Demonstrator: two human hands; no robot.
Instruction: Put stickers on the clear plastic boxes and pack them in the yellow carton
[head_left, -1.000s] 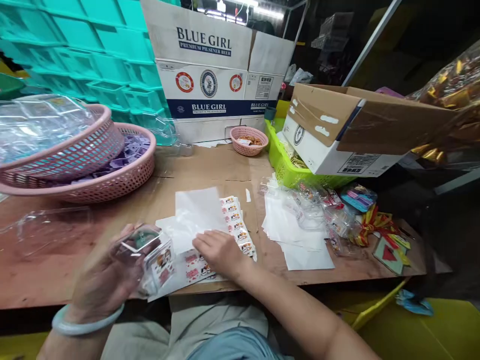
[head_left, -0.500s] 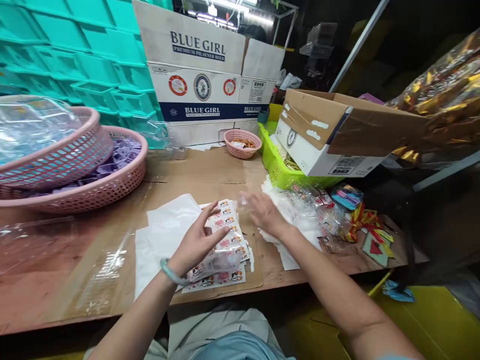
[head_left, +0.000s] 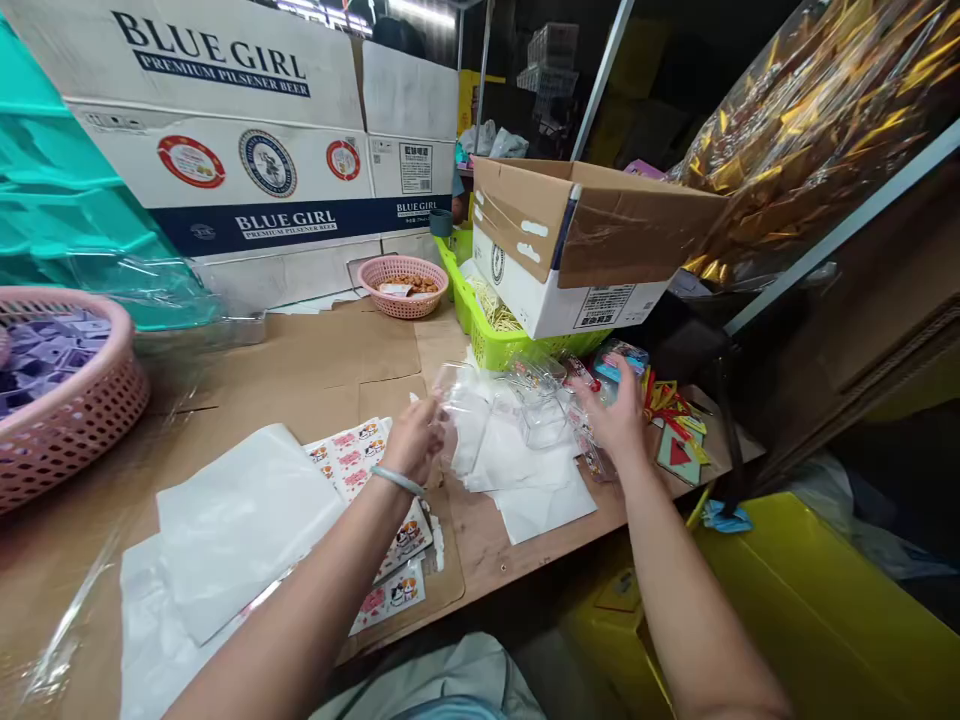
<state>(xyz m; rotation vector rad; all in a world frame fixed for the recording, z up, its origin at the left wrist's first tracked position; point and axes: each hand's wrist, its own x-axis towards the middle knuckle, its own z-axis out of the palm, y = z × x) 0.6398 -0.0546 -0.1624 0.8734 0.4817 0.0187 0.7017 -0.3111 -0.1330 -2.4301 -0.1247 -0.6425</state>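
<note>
My left hand (head_left: 416, 440) reaches over the sticker sheets (head_left: 351, 456) with its fingers curled on a clear plastic box (head_left: 461, 398) held just above the white papers (head_left: 525, 470). My right hand (head_left: 619, 418) is further right, its back toward me, among a pile of clear plastic packs (head_left: 544, 395) in front of the green basket (head_left: 487, 345). Its fingers point into the pile and are mostly hidden. A pale bangle sits on my left wrist.
White backing sheets (head_left: 240, 520) lie at the near left. A large pink basket (head_left: 75, 410) stands at the left, a small pink basket (head_left: 403, 285) at the back. A cardboard box (head_left: 600, 225) rests on the green basket. Colourful ornaments (head_left: 675, 425) lie right; a yellow bin (head_left: 795, 610) sits below.
The view has swung right. Both hands have moved right from the sticker sheets to the pile of clear packs, and my left hand has carried the clear box along.
</note>
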